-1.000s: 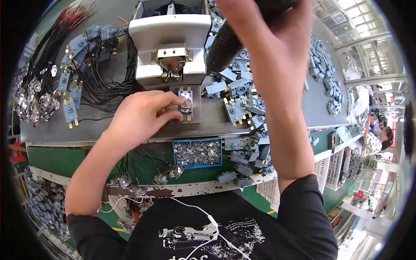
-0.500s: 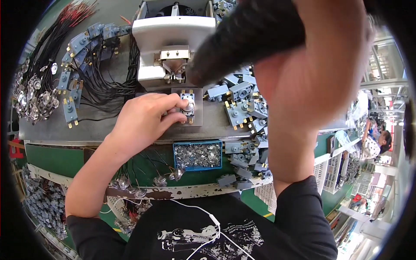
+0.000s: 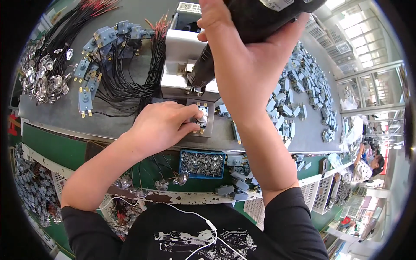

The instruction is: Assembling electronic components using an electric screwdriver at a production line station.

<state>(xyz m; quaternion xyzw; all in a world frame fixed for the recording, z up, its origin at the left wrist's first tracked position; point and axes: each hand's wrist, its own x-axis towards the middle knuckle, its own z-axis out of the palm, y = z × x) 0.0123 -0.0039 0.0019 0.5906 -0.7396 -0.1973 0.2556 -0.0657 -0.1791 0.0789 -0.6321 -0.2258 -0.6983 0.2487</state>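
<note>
My left hand (image 3: 160,123) is closed, with thumb and index finger pinching a round metal piece on a small grey-blue switch unit (image 3: 203,106) with brass-coloured tabs. This unit rests on a square metal plate (image 3: 209,131) in front of a white machine block (image 3: 172,65). Above and to the right, my right hand (image 3: 247,69) wraps round a thick black tool, apparently an electric screwdriver (image 3: 255,19). Its tapered end (image 3: 202,73) points down and left, over the block's metal bracket. The tool's tip is hard to make out.
A blue tray (image 3: 181,167) of small metal parts sits at the bench's near edge. Several grey switch units (image 3: 284,104) are heaped on the right. To the left lie black wires (image 3: 119,86), wired units (image 3: 85,102) and metal discs (image 3: 47,78). A person (image 3: 368,169) is at far right.
The view has shifted, so the bench things sit further right. My right hand has brought the black tool leftward, across the machine block. My left hand keeps its pinch on the unit.
</note>
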